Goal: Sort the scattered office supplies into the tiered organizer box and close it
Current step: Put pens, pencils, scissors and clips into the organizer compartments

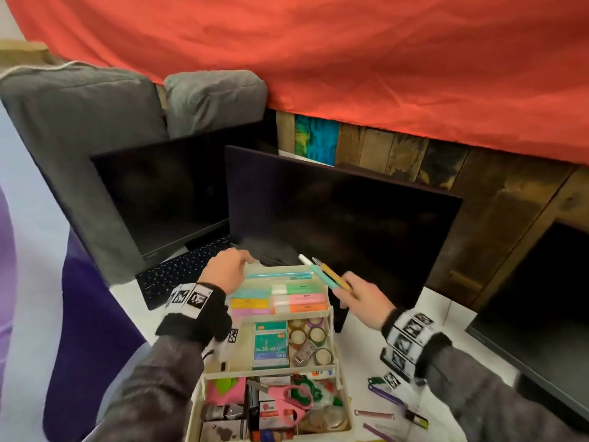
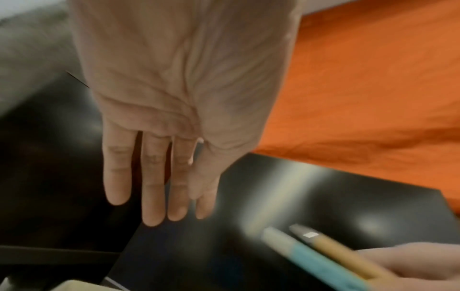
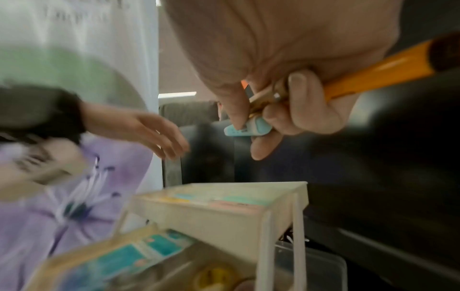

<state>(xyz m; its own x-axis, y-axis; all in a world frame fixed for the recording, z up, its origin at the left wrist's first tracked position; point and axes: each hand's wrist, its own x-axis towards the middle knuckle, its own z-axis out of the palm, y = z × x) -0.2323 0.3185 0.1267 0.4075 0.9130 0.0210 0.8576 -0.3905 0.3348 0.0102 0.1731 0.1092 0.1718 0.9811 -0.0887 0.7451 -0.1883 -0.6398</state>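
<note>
A cream tiered organizer box [image 1: 330,317] stands open on the table, its tiers stepped back and filled with supplies. My right hand [image 1: 358,295] hovers at the top tier's right corner and grips a teal pen [image 1: 318,272] and a yellow pen [image 1: 333,274], tips pointing up and left; both pens also show in the right wrist view [image 3: 259,126] and the left wrist view [image 2: 313,254]. My left hand [image 1: 228,271] hangs over the top tier's back left corner with straight fingers [image 2: 153,189], holding nothing. The top tier [image 3: 224,204] holds coloured erasers and sticky notes.
Two dark monitors [image 1: 334,212] and a keyboard [image 1: 178,269] stand right behind the box. Purple clips and pens [image 1: 385,397] lie on a plastic bag on the white table to the right. A grey cushion and a red cloth fill the background.
</note>
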